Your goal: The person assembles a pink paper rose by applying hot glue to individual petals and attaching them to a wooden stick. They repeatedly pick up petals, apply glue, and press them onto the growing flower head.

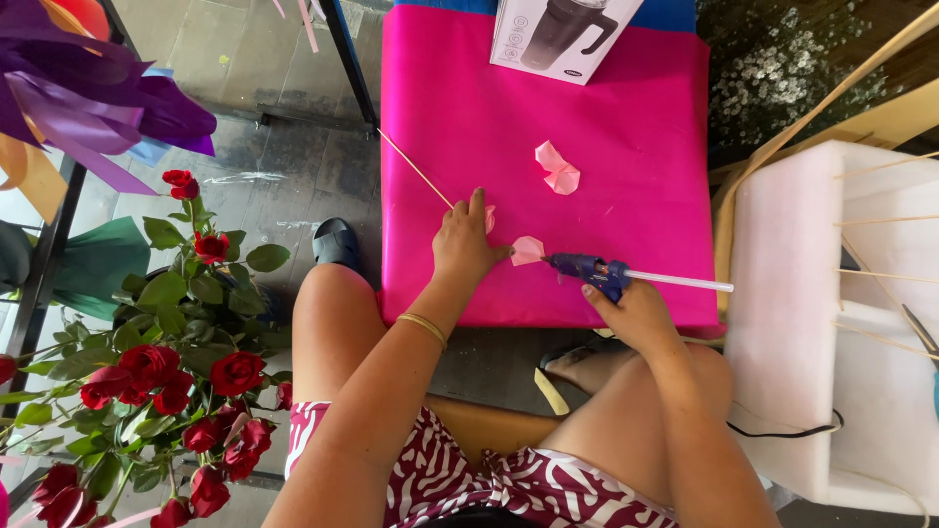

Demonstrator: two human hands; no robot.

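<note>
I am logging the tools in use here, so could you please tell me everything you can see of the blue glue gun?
The glue gun is small, dark blue and plastic-looking. It lies nearly level over the pink sheet, nozzle pointing left at a folded pink paper piece. A pale glue stick juts out of its back toward the right. The right hand grips its handle from below.

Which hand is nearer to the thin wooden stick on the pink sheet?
Left. The left hand rests on the thin wooden stick; the right hand is apart, holding the blue glue gun.
</note>
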